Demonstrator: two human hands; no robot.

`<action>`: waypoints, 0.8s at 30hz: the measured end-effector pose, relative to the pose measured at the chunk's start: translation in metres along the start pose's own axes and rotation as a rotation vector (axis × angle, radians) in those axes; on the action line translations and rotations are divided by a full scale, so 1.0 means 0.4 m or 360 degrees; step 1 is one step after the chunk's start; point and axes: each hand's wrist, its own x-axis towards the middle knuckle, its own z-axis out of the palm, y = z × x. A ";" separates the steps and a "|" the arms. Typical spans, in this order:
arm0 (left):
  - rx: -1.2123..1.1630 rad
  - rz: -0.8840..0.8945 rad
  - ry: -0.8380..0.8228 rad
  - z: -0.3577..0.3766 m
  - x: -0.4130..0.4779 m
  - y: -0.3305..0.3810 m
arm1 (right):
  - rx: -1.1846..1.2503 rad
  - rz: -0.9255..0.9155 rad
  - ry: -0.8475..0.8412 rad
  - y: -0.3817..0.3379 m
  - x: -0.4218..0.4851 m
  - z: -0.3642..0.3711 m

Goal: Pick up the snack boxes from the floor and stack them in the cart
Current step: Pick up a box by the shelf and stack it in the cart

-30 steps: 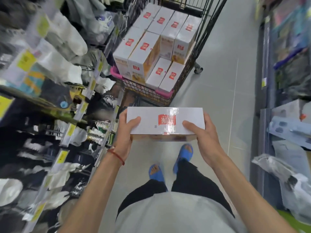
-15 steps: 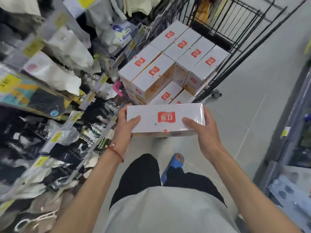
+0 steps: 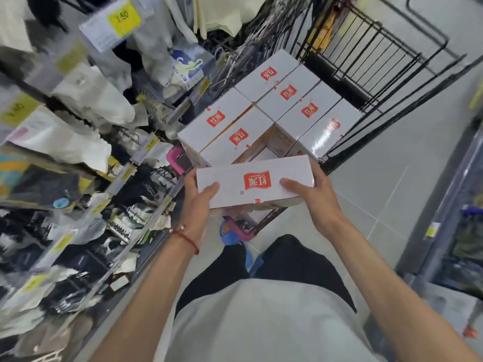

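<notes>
You hold one snack box (image 3: 254,182) level at the centre of your view, above the near end of the cart (image 3: 379,61); it is a long, flat carton of smooth white card with sharp edges and a red logo on top; your left hand (image 3: 197,199) grips its 9 o'clock end, thumb curled over the top; your right hand (image 3: 311,197) grips the 3 o'clock end likewise; toward 12 o'clock, matching stacked boxes (image 3: 261,113) sit packed inside the black wire cart; soft hanging packets crowd the shelves (image 3: 78,131) at 9 o'clock.

Shop: price tags (image 3: 125,15), hanging goods (image 3: 91,96), cart (image 3: 379,48)
</notes>
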 end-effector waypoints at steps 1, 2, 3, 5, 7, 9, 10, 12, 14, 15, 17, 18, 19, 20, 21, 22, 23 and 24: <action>-0.0006 -0.0008 -0.0002 0.006 0.013 0.001 | -0.0009 0.0003 -0.0025 -0.008 0.017 0.000; -0.0012 -0.0024 0.0005 0.011 0.025 -0.003 | -0.0027 0.0012 -0.0052 -0.013 0.035 -0.003; -0.0025 -0.0040 0.0024 0.016 0.032 -0.006 | -0.0064 0.0022 -0.0076 -0.020 0.049 -0.006; -0.0072 -0.0076 0.0072 0.030 0.041 -0.005 | -0.0169 0.0018 -0.0130 -0.032 0.085 -0.010; -0.0123 -0.0144 0.0118 0.046 0.055 -0.011 | -0.0244 0.0018 -0.0204 -0.046 0.124 -0.017; -0.0167 -0.0186 0.0172 0.070 0.066 -0.017 | -0.0314 0.0014 -0.0293 -0.058 0.164 -0.026; -0.0180 -0.0198 0.0212 0.084 0.070 -0.017 | -0.0340 0.0019 -0.0344 -0.065 0.185 -0.031; -0.0234 -0.0224 0.0314 0.114 0.073 -0.020 | -0.0421 0.0032 -0.0453 -0.082 0.227 -0.041; -0.0280 -0.0237 0.0395 0.145 0.076 -0.025 | -0.0490 0.0037 -0.0582 -0.097 0.273 -0.052; -0.0297 -0.0245 0.0428 0.161 0.078 -0.029 | -0.0520 0.0034 -0.0644 -0.102 0.296 -0.057; -0.0330 -0.0255 0.0517 0.190 0.085 -0.042 | -0.0576 0.0032 -0.0738 -0.110 0.338 -0.061; -0.0347 -0.0252 0.0576 0.203 0.091 -0.049 | -0.0602 0.0035 -0.0773 -0.111 0.358 -0.061; -0.0359 -0.0249 0.0625 0.215 0.097 -0.055 | -0.0626 0.0044 -0.0807 -0.111 0.379 -0.059; -0.0379 -0.0253 0.0668 0.227 0.104 -0.061 | -0.0647 0.0060 -0.0835 -0.109 0.399 -0.057; -0.0399 -0.0258 0.0704 0.236 0.111 -0.068 | -0.0674 0.0075 -0.0857 -0.104 0.420 -0.053; -0.0416 -0.0266 0.0747 0.246 0.117 -0.076 | -0.0717 0.0078 -0.0881 -0.097 0.442 -0.048; -0.0416 -0.0265 0.0767 0.253 0.124 -0.082 | -0.0754 0.0066 -0.0884 -0.091 0.459 -0.044; -0.0410 -0.0272 0.0783 0.260 0.131 -0.087 | -0.0782 0.0058 -0.0880 -0.085 0.475 -0.039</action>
